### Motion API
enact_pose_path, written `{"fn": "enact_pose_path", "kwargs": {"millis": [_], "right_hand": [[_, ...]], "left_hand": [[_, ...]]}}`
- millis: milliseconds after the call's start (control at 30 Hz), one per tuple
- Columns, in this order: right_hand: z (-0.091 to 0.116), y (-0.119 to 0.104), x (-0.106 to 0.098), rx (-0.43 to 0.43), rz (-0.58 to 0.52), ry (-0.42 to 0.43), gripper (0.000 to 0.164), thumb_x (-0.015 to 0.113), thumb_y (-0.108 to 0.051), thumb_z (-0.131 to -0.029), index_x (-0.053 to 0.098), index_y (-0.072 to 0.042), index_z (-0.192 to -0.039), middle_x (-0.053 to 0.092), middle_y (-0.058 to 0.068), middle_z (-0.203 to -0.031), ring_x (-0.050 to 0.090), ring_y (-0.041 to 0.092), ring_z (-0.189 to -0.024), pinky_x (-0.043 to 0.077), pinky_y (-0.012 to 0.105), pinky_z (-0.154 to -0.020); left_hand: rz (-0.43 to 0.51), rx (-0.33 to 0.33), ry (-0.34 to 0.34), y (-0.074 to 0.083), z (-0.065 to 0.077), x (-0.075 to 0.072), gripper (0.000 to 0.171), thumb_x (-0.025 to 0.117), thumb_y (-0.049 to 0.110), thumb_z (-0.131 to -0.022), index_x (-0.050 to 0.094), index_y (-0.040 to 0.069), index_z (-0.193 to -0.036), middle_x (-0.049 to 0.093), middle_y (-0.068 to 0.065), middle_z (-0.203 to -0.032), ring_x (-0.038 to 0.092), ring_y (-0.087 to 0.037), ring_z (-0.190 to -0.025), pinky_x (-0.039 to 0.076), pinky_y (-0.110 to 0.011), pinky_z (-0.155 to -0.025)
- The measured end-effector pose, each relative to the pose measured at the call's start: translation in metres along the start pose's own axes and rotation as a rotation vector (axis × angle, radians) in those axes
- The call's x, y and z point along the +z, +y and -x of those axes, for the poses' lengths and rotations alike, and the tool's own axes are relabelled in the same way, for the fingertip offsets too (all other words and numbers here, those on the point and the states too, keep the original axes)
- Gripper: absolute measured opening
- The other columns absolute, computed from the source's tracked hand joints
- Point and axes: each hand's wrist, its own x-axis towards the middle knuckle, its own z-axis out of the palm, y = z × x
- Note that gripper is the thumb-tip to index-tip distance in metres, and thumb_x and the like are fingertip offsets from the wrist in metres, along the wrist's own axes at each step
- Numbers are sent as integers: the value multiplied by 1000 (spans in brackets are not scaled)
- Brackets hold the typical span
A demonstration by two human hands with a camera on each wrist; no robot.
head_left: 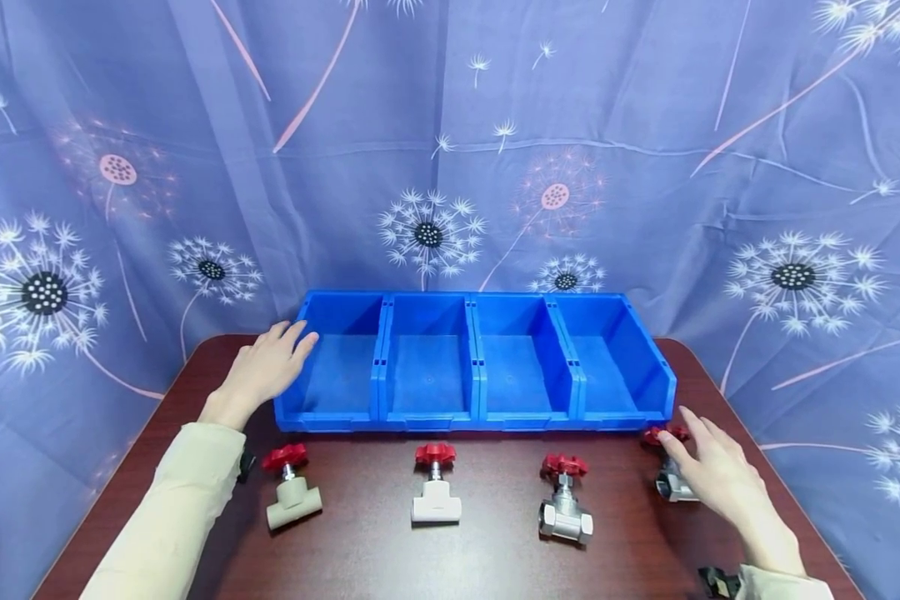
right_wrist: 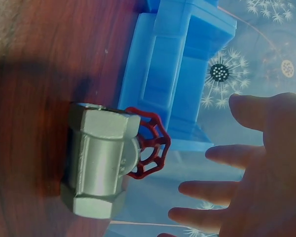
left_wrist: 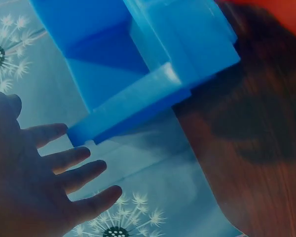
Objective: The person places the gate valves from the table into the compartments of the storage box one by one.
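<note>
My left hand [head_left: 266, 367] is at the left end wall of a blue four-bin organizer [head_left: 429, 423], fingers extended; whether it touches the wall I cannot tell. In the left wrist view its spread fingers [left_wrist: 93, 202] hold nothing. My right hand [head_left: 723, 471] hovers over the rightmost metal valve [head_left: 671, 483], partly covering it in the head view. The right wrist view shows that valve [right_wrist: 99, 163] with its red handwheel [right_wrist: 150, 143], apart from the outstretched fingers. Another metal valve [head_left: 565, 512] stands to its left.
Two plastic valves with red handwheels, one beige [head_left: 294, 496] and one white [head_left: 436, 500], stand in front of the bins on the dark wooden table [head_left: 367, 558]. A blue dandelion-print curtain [head_left: 330, 208] hangs close behind the table and along its sides.
</note>
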Motion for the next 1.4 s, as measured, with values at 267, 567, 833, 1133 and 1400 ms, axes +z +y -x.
{"fn": "enact_pose_path", "kwargs": {"millis": [267, 567, 833, 1133, 1400], "right_hand": [[-2, 13, 4, -4, -45, 15, 69, 44, -47, -102, 33, 6, -145, 35, 40, -138, 34, 60, -123, 31, 74, -88], [-4, 22, 4, 48, -64, -11, 70, 41, -48, -102, 31, 6, -145, 37, 43, -134, 36, 61, -120, 33, 73, -85], [-5, 29, 6, 82, -75, -43, 72, 39, -48, -102, 28, 9, -144, 39, 43, -132, 39, 61, -117, 34, 71, -87], [-4, 32, 8, 92, -82, -35, 70, 38, -49, -102, 35, 11, -139, 44, 41, -130, 41, 61, -115, 36, 68, -87], [-6, 36, 11, 133, -97, -45, 71, 39, -50, -102, 39, 14, -132, 47, 41, -125, 45, 60, -112, 39, 65, -86]], "left_hand": [[21, -11, -3, -5, -9, -2, 77, 26, 56, -103, 23, -4, -151, 31, -32, -148, 31, -50, -134, 28, -64, -103], [-8, -47, -25, -14, -21, -1, 76, 32, 53, -103, 23, -5, -151, 33, -34, -146, 36, -53, -129, 31, -67, -99], [105, -80, -57, -24, -30, 1, 78, 28, 56, -102, 29, -7, -148, 39, -34, -142, 41, -54, -124, 32, -67, -98], [258, -112, -24, -37, -38, 3, 66, 30, 46, -105, 42, -7, -141, 49, -32, -134, 47, -49, -121, 35, -62, -98], [376, -137, -23, -41, -39, 7, 50, 36, 34, -106, 53, -6, -130, 59, -19, -87, 60, -32, -81, 47, -42, -72]]}}
